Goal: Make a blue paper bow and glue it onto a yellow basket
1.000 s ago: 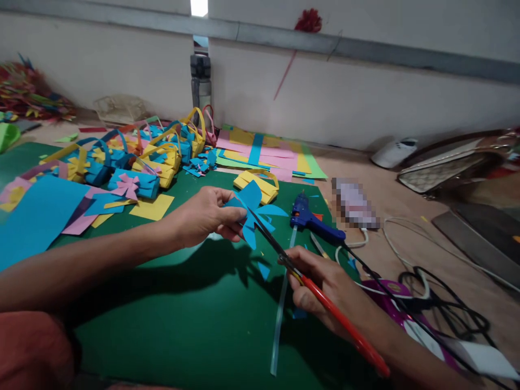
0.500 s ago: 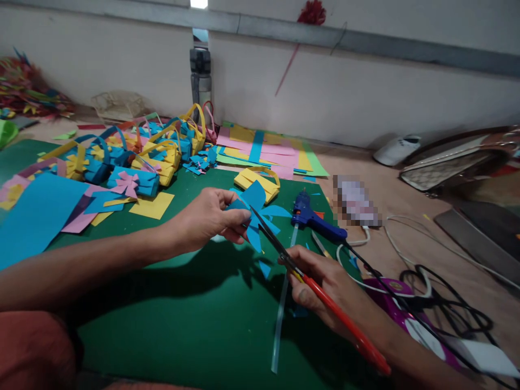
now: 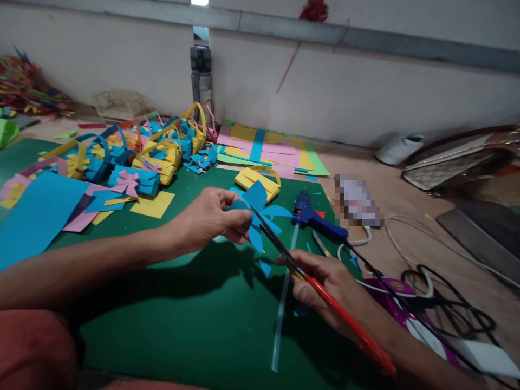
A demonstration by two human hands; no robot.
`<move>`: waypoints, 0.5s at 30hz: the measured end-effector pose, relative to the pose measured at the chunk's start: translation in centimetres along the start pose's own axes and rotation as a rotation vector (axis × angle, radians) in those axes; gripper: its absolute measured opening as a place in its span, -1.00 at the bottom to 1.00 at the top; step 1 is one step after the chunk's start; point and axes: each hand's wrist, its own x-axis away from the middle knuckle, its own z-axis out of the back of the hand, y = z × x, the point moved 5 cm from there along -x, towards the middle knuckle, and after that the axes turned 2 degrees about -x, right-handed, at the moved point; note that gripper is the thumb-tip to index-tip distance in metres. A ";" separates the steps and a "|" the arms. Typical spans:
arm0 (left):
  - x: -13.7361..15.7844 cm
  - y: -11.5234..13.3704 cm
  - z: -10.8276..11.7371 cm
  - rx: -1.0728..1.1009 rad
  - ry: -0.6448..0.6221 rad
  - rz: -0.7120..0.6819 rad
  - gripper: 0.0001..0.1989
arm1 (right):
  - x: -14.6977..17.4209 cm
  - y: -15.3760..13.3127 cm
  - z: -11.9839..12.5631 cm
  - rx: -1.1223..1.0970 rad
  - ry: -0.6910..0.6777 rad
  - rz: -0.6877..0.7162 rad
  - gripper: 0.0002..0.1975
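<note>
Between thumb and fingers, my left hand (image 3: 221, 214) pinches a blue paper flower (image 3: 257, 194) with several pointed petals. My right hand (image 3: 323, 279) grips red-handled scissors (image 3: 345, 314), whose dark blades lie against the flower close to my left thumb. The blades look nearly closed. Just behind the flower sits a small yellow paper bag (image 3: 260, 183) with a handle. Below the blades, a small blue paper scrap (image 3: 265, 267) rests on the green mat (image 3: 182, 336). My fingers hide part of the flower's centre.
A blue glue gun (image 3: 312, 216) with a long clear glue stick (image 3: 280, 325) lies to the right, beside a knife (image 3: 322, 244). Finished paper bags (image 3: 134, 181) crowd the left. Coloured sheets (image 3: 280, 151) are stacked at the back; black cables (image 3: 455, 303) tangle at right.
The scissors and my right hand have shifted very slightly down and to the right. My left hand and the flower stay almost where they were.
</note>
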 end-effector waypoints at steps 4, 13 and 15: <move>-0.1 0.1 0.0 -0.001 -0.003 0.011 -0.88 | 0.0 0.1 0.0 -0.015 0.000 -0.013 -0.71; -0.1 -0.1 0.0 0.008 -0.020 -0.001 -0.89 | -0.1 0.4 0.0 -0.062 0.006 -0.010 -0.73; -0.1 -0.1 0.1 -0.002 -0.020 -0.002 -0.90 | -0.1 0.4 0.0 -0.069 0.002 -0.019 -0.75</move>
